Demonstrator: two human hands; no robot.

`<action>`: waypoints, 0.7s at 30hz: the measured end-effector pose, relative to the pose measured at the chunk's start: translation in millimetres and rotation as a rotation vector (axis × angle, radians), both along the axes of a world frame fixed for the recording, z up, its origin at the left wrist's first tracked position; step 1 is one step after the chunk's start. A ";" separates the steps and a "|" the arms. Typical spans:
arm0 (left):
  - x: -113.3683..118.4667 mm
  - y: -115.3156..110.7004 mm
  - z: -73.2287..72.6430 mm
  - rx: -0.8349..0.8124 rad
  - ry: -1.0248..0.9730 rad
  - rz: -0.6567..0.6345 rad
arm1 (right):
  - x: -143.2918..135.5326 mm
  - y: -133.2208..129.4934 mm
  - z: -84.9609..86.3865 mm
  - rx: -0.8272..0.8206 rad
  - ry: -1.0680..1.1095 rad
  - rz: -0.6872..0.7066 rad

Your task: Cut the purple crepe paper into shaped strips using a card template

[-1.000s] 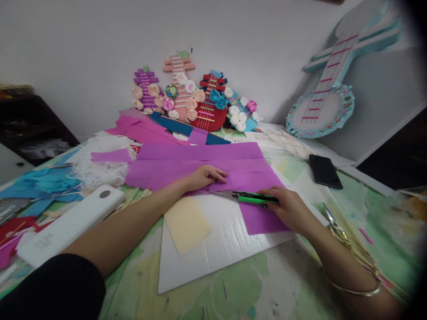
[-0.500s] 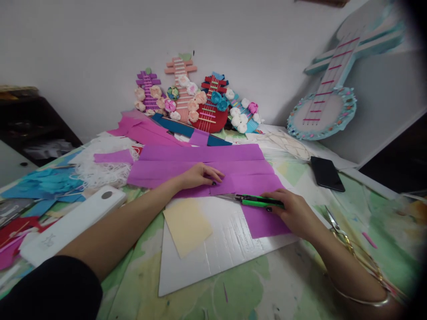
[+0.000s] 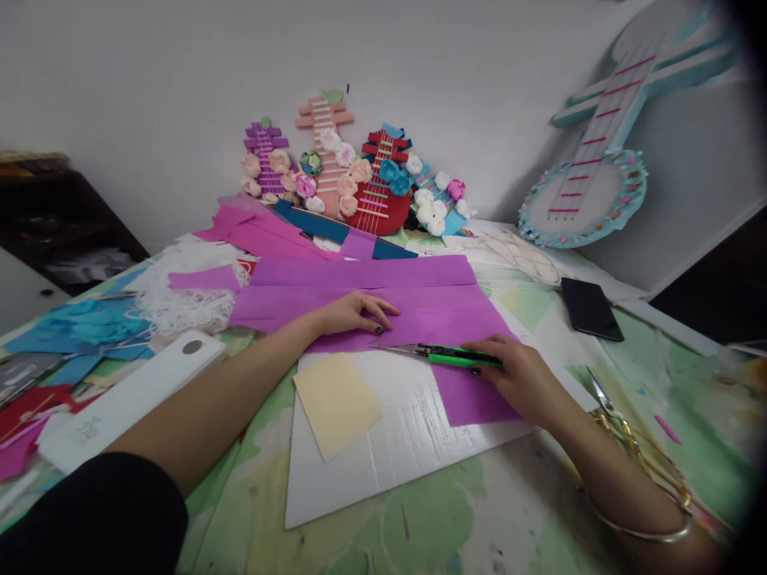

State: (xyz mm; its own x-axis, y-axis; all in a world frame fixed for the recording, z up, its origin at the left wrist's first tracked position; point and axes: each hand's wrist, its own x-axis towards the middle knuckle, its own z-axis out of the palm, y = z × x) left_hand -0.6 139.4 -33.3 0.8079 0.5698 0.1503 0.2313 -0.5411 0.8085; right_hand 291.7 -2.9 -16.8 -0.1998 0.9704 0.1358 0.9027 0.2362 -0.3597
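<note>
A large sheet of purple paper [image 3: 443, 307] with fold lines lies across a white board [image 3: 383, 431]. My left hand [image 3: 355, 313] rests on the paper with its fingers spread. In my right hand [image 3: 509, 367] is a green and black utility knife [image 3: 459, 356], its long blade extended and pointing left along the paper's near edge, just below my left fingertips. A purple flap hangs down from the sheet onto the board, under the knife and right hand. To the left on the board lies a cream paper square [image 3: 337, 406].
Decorated paper guitars [image 3: 380, 192] stand against the wall. Gold-handled scissors [image 3: 626, 431] and a black phone [image 3: 592, 309] lie right. White shredded strands [image 3: 185, 311], blue paper [image 3: 89, 323] and a long white device [image 3: 132, 399] lie left. A large guitar [image 3: 584, 196] leans at back right.
My right hand and the knife have shifted slightly left, bringing the blade tip further along the paper's edge. My left hand has moved slightly left on the paper.
</note>
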 end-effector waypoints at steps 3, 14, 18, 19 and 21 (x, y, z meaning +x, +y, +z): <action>1.2 -0.7 0.2 0.001 0.004 0.003 | -1.4 -1.2 0.9 0.000 -0.010 -0.007; 3.5 -2.9 1.8 0.021 0.013 0.019 | 8.1 -7.1 3.5 0.015 -0.032 -0.005; 3.4 -1.7 0.6 0.020 0.009 0.020 | 6.6 -6.2 3.4 0.003 -0.022 -0.002; 3.3 -1.4 0.4 0.019 0.009 0.019 | 5.0 -5.9 3.4 0.001 -0.020 0.000; 3.0 -1.1 -0.1 0.016 0.010 0.017 | 1.2 -5.5 3.3 -0.006 -0.019 0.004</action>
